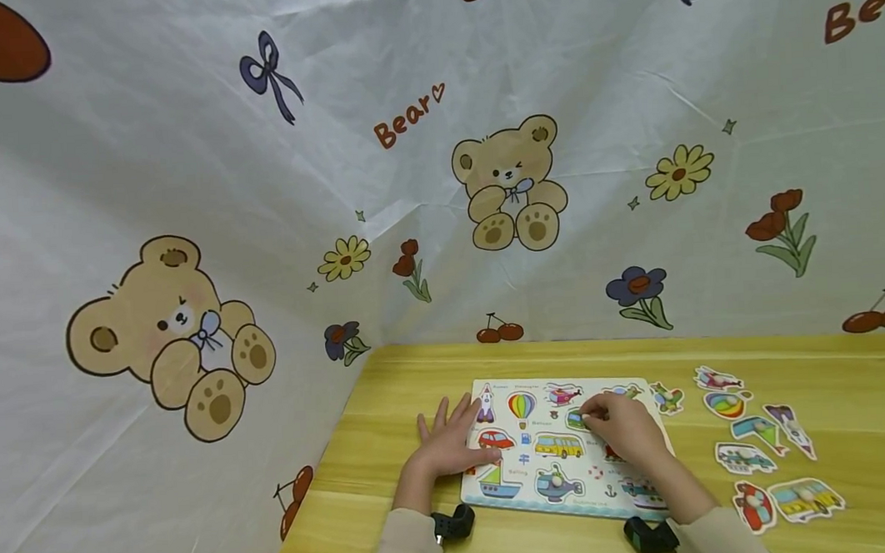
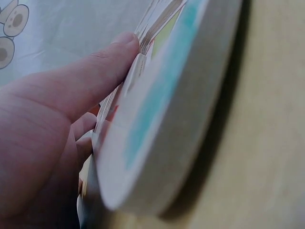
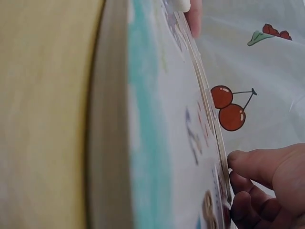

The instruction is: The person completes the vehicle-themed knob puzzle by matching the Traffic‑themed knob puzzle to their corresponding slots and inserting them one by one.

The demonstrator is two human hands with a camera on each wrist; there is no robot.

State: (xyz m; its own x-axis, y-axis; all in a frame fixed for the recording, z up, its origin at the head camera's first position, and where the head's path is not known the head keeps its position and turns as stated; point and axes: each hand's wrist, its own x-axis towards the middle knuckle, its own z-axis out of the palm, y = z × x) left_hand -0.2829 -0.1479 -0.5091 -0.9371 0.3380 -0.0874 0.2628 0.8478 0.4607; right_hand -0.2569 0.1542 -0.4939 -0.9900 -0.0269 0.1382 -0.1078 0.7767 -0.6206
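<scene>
A white wooden puzzle board (image 1: pixel 528 472) with printed vehicles lies on the table. My left hand (image 1: pixel 447 445) rests at its left edge, fingers spread, with the thumb lying over the board near the sailboat picture (image 1: pixel 498 484). In the left wrist view the thumb (image 2: pixel 102 64) reaches over the board's face. At the upper right of the board, my right hand (image 1: pixel 626 425) pinches a small green vehicle puzzle piece (image 1: pixel 574 420), which its fingertips partly cover. Thumb and curled fingers of the right hand (image 3: pixel 267 183) sit close to the board's surface in the right wrist view.
Right of the board lie loose pieces: a plane (image 1: pixel 668 398), a pink helicopter (image 1: pixel 716 378), a balloon (image 1: pixel 724 404), a rocket (image 1: pixel 793 430), a red piece (image 1: pixel 755 506) and a yellow bus (image 1: pixel 807 499), among others. A bear-printed cloth (image 1: pixel 590 77) hangs behind the wooden table (image 1: pixel 356 481).
</scene>
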